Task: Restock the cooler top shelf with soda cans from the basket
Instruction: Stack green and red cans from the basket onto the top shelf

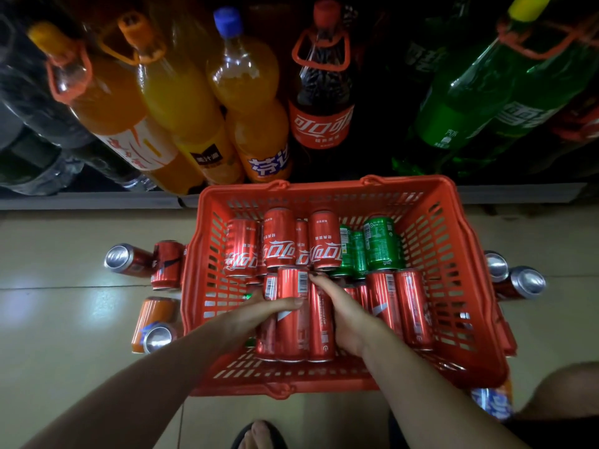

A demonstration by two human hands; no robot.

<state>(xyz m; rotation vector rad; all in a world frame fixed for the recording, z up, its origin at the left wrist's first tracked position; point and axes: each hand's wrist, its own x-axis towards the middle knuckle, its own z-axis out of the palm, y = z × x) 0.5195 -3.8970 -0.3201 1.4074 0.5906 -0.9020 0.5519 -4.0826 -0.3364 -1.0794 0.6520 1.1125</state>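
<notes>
A red plastic basket (460, 241) stands on the floor below me, holding several red cola cans and a few green cans (379, 243) lying on their sides. My left hand (259, 314) grips a tall slim red can (291, 332) in the basket's near half, thumb across its top side. My right hand (343, 311) lies over the neighbouring slim red can (321, 332), fingers pointing toward the far row; how far they wrap it is hidden. Both hands are inside the basket.
Loose cans lie on the tiled floor left (129, 259) and right (522, 281) of the basket, with an orange can (152, 325) at the left. Large orange, cola and green bottles (324, 85) stand on the low shelf ahead. My foot (259, 434) is at the bottom edge.
</notes>
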